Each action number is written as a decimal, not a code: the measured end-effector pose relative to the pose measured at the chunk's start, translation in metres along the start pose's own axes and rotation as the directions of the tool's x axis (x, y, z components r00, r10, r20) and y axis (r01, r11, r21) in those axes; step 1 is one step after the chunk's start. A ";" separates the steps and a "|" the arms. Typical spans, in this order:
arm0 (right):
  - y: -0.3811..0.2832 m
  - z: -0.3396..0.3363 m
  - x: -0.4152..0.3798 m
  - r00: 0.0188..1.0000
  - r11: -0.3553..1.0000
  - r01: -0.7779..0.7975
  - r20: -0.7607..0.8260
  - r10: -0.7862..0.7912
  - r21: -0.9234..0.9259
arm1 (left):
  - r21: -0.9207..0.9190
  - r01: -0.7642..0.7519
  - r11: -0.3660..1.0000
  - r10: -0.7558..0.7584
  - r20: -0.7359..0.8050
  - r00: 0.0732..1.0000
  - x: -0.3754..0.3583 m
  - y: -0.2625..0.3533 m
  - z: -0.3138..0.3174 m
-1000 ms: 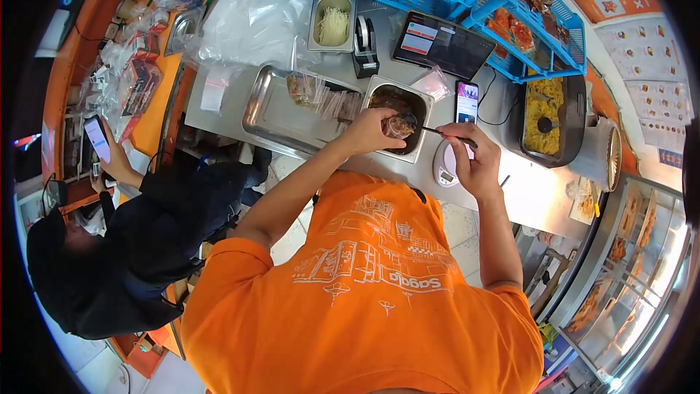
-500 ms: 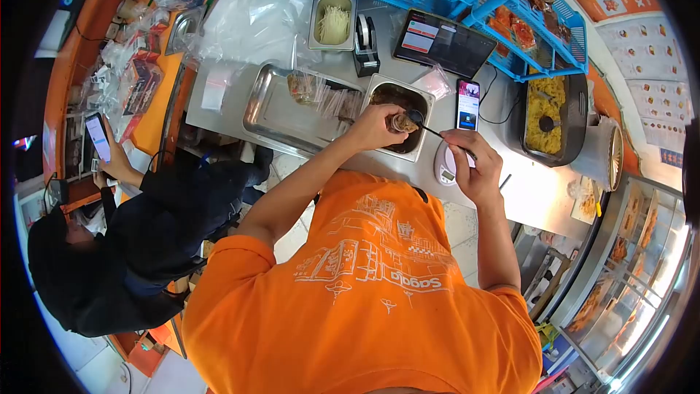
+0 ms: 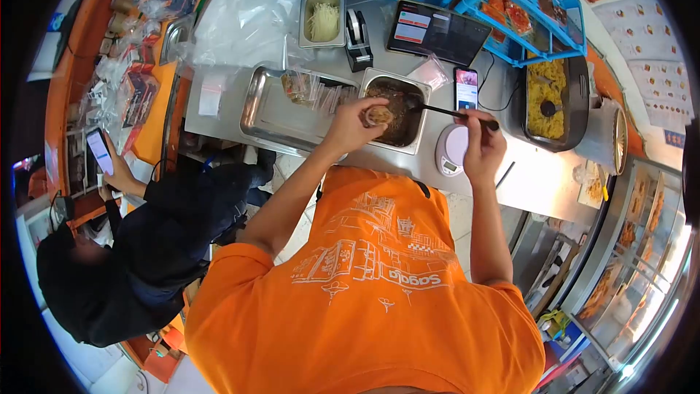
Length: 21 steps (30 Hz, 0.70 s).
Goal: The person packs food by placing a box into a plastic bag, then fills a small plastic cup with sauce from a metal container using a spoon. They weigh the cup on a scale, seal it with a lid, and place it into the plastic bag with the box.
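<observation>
A small filled pouch [image 3: 380, 114] is gripped in the left hand [image 3: 350, 126] above the near edge of the steel sauce pan [image 3: 396, 109], while a dark spoon [image 3: 446, 111] is pinched by its handle in the right hand [image 3: 484, 147], which has been lifted off the round white scale [image 3: 452, 149] since half a second ago. The spoon's bowl, earlier at the pouch's mouth, is now drawn back over the pan. Farther off, a phone [image 3: 466, 88] and a tablet [image 3: 437, 32] lie unmoved on the counter [image 3: 539, 182].
</observation>
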State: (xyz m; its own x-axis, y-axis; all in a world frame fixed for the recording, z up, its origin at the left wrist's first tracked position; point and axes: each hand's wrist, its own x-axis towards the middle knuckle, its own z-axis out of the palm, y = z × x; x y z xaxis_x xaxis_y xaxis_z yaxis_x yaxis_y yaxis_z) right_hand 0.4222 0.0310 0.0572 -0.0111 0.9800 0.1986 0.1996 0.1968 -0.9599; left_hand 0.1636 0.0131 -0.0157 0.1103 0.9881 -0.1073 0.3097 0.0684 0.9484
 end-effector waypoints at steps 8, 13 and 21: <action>0.036 0.015 -0.021 0.951 0.877 0.102 -0.212 -0.223 -0.469 | -0.029 -0.201 0.979 0.188 -0.233 0.954 -0.013 0.029 0.032; 0.053 -0.030 -0.068 0.874 0.790 -0.486 0.186 0.450 0.374 | -0.211 -0.125 0.970 0.115 -0.057 0.992 -0.010 0.073 0.103; 0.113 -0.108 -0.059 0.738 0.611 -0.641 0.153 0.658 0.464 | -0.238 0.108 0.965 -0.072 0.154 0.985 0.034 0.037 0.205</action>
State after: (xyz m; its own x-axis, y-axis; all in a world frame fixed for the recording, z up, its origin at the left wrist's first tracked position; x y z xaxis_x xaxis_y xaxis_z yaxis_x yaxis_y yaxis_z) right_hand 0.5509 -0.0075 -0.0418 -0.0270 0.8567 -0.5151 -0.3253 -0.4948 -0.8058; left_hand 0.3723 0.0214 -0.0454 0.2321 0.9475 -0.2198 0.0856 0.2052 0.9750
